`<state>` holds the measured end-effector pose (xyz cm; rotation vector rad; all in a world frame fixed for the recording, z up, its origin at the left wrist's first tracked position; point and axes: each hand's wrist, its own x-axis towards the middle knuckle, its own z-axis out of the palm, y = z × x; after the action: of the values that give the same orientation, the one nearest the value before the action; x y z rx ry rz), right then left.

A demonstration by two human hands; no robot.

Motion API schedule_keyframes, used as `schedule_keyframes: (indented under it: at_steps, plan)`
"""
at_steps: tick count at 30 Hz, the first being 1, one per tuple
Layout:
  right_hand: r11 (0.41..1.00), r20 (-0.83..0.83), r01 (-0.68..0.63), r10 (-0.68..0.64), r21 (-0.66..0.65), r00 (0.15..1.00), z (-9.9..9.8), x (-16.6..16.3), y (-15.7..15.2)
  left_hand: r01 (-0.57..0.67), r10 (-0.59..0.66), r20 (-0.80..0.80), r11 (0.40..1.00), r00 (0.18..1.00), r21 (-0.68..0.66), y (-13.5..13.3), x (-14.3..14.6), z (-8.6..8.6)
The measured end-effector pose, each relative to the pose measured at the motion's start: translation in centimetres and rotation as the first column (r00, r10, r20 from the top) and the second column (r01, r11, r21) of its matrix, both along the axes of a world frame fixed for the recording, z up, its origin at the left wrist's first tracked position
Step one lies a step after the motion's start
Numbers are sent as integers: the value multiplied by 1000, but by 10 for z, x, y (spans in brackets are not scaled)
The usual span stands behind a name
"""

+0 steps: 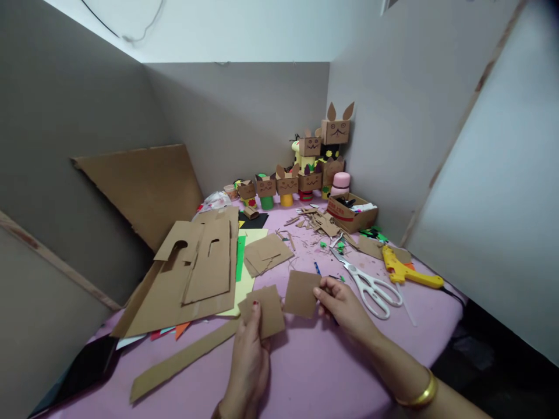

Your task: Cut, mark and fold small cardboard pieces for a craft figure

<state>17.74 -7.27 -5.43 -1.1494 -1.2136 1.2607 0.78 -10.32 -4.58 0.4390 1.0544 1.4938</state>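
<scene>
My left hand [250, 361] is closed on a small stack of brown cardboard squares [267, 311], held just above the pink table top [332, 372]. My right hand [345, 307] pinches the right edge of another cardboard square [301, 293], held a little to the right of the stack. The two pieces sit side by side with a narrow gap between them. A dark pen-like object partly shows under my right hand.
White-handled scissors [369, 283] and a yellow glue gun [404, 270] lie to the right. Cut cardboard sheets [196, 273] and coloured paper lie left, a long cardboard strip [183, 361] in front. Cardboard animal figures [305, 174], a small box [349, 212] and scraps stand at the back.
</scene>
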Motion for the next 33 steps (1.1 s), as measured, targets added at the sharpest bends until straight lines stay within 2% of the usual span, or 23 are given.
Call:
schedule_keyframes:
  at_steps: [5, 8, 11, 16, 26, 33]
  plan:
    - [1000, 35, -28, 28, -7, 999, -4, 1, 4, -32, 35, -49, 998, 998, 52, 1, -12, 0]
    - [999, 65, -54, 54, -3, 996, -8, 0, 4, 26, -15, -119, 995, 993, 93, 1, -12, 0]
    - [998, 86, -67, 66, 7, 994, -11, 0, 5, 87, -73, -116, 989, 991, 118, 1, -10, 0]
    - [996, 107, -92, 90, 15, 990, -10, 0, 4, 78, -65, -106, 989, 992, 129, 1, -9, 1]
    - [992, 138, -111, 101, 67, 985, -11, -1, 1, 177, -138, -201, 965, 970, 193, -3, -2, -5]
    - [981, 138, -161, 146, 106, 980, -9, -5, -2, 263, -180, -371, 946, 911, 189, -4, 11, -8]
